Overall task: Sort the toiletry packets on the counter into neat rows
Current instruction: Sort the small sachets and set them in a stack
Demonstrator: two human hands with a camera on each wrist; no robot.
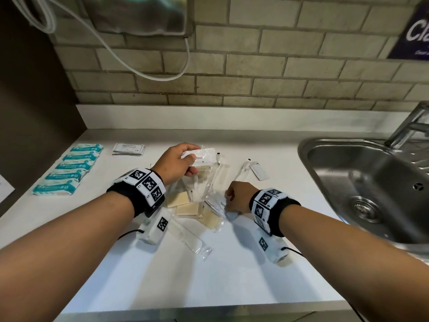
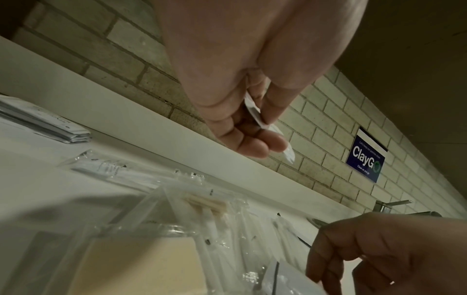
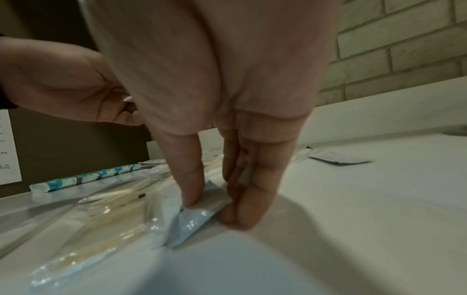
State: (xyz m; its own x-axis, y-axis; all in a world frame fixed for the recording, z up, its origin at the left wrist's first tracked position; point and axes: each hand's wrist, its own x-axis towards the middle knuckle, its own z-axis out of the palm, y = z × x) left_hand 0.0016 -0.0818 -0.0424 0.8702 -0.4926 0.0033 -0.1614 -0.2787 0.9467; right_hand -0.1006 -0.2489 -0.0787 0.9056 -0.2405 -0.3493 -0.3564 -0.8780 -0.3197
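Observation:
My left hand (image 1: pixel 191 162) hovers over the back of the pile and grips a few white toothpaste sachets (image 1: pixel 205 156); in the left wrist view its thumb and fingers (image 2: pixel 252 143) pinch their edge (image 2: pixel 254 114). My right hand (image 1: pixel 228 201) is down on the counter, where thumb and fingers pinch another white toothpaste sachet (image 1: pixel 221 203) (image 3: pixel 197 217) at the pile's right edge. Between the hands lies a loose heap of clear wrappers with beige soaps (image 1: pixel 178 198) and toothbrushes (image 1: pixel 219 173). Teal packets (image 1: pixel 69 169) form a row at the left. Shampoo sachets (image 1: pixel 128 148) are stacked beside them.
A steel sink (image 1: pixel 371 182) with a tap (image 1: pixel 408 126) takes up the right side. A lone sachet (image 1: pixel 260 173) and a wrapped toothbrush (image 1: pixel 243 168) lie toward the sink. A wrapped comb (image 1: pixel 188 238) lies under my left wrist. The brick wall (image 1: pixel 255 73) backs the white counter (image 1: pixel 209 275).

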